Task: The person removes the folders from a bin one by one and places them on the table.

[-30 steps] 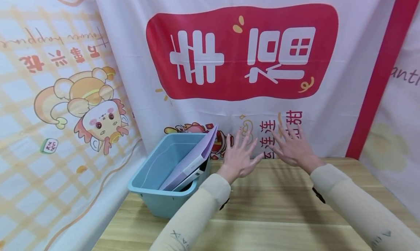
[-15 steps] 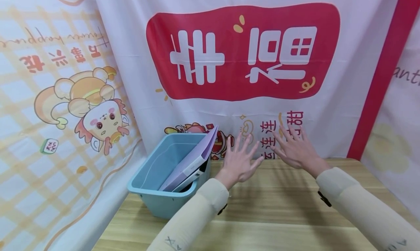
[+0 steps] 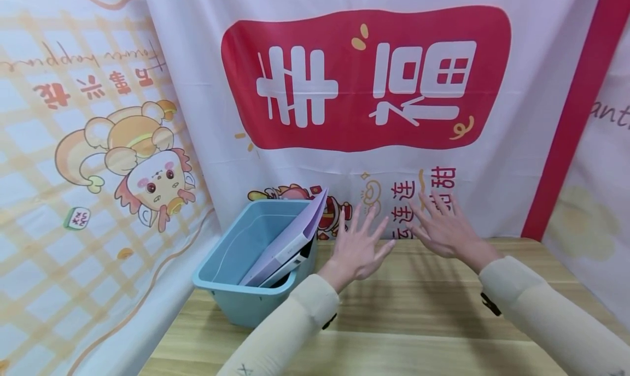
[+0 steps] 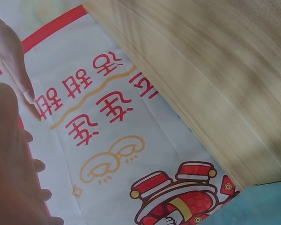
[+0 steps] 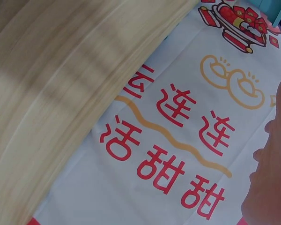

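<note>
We see barely any change: our left hand (image 3: 357, 249) and right hand (image 3: 445, 231) hover right of the tub (image 3: 248, 306), fingers spread and empty, so handling seems paused.

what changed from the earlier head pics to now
The left hand and right hand have drawn back slightly toward the person, their wrists a little farther apart. Nothing was taken hold of or let go. Both hands' fingers stayed spread; the blue bin and the purple binder leaning in it stayed put.
</note>
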A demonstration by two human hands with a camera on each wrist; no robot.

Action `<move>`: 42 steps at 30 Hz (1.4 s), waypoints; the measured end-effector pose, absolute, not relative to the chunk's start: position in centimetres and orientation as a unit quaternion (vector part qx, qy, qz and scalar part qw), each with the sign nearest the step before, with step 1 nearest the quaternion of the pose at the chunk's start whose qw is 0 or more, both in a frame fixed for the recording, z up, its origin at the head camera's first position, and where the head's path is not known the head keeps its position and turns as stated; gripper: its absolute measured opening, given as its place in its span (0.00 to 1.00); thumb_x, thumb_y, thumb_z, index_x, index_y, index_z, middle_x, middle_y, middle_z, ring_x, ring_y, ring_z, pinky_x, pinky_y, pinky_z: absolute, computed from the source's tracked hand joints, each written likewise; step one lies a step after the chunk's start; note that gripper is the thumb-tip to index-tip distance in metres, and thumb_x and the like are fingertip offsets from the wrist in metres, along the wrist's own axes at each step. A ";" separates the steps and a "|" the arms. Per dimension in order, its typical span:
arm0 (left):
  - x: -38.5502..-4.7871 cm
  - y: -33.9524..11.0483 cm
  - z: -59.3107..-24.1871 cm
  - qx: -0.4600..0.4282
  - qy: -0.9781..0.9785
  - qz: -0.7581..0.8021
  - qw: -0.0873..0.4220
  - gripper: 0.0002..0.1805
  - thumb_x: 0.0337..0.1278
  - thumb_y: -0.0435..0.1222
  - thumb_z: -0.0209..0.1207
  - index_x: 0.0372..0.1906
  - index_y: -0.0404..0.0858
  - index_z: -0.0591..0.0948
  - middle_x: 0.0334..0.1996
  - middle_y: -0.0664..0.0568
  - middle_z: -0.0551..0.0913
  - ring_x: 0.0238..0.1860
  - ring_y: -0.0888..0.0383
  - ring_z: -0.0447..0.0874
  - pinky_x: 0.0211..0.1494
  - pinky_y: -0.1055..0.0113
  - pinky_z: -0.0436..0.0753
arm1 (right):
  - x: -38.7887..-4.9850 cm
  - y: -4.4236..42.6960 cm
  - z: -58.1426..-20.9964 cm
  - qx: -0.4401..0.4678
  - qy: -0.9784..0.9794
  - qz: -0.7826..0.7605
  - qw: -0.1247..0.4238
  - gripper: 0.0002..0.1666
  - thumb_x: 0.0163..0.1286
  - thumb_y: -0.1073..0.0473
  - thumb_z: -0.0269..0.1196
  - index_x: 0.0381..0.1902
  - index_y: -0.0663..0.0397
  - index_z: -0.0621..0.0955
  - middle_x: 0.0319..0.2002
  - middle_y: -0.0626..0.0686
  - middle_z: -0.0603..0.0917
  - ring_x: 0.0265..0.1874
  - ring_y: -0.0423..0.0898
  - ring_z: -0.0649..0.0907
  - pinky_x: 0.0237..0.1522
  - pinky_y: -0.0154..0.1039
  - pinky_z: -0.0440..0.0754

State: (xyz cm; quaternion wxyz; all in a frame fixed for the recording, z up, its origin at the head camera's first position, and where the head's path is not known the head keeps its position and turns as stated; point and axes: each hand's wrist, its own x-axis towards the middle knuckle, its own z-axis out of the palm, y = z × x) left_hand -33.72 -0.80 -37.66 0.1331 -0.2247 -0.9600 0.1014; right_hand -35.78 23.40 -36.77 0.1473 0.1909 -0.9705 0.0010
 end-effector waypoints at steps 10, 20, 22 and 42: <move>-32.5 -1.4 -37.5 -0.231 -0.958 0.093 0.141 0.40 0.68 0.69 0.10 0.82 0.64 0.38 0.83 0.57 0.34 0.82 0.43 0.26 0.77 0.36 0.33 | -35.2 23.2 -36.8 0.197 -0.969 0.013 0.147 0.43 0.81 0.32 0.40 0.82 0.48 0.53 0.81 0.63 0.49 0.79 0.69 0.42 0.72 0.70 0.29; -31.6 -2.0 -38.0 -0.234 -0.961 0.069 0.132 0.37 0.73 0.68 0.17 0.82 0.64 0.43 0.83 0.56 0.36 0.82 0.43 0.29 0.76 0.36 0.35 | -34.6 22.5 -36.7 0.198 -0.968 0.029 0.149 0.43 0.80 0.32 0.41 0.82 0.49 0.54 0.81 0.62 0.50 0.80 0.67 0.43 0.72 0.71 0.31; -31.5 -2.1 -38.0 -0.234 -0.962 0.068 0.127 0.37 0.73 0.68 0.17 0.82 0.64 0.43 0.83 0.56 0.36 0.82 0.43 0.28 0.76 0.36 0.34 | -34.5 22.4 -36.6 0.199 -0.968 0.031 0.152 0.43 0.80 0.32 0.41 0.82 0.49 0.55 0.81 0.62 0.50 0.80 0.66 0.43 0.73 0.70 0.33; -30.0 -3.3 -37.7 -0.241 -0.955 0.089 0.148 0.38 0.73 0.67 0.17 0.82 0.62 0.46 0.83 0.55 0.43 0.82 0.41 0.40 0.76 0.34 0.42 | -33.6 21.8 -35.5 0.193 -0.970 0.048 0.139 0.43 0.81 0.32 0.40 0.82 0.49 0.56 0.81 0.62 0.48 0.80 0.66 0.40 0.72 0.72 0.34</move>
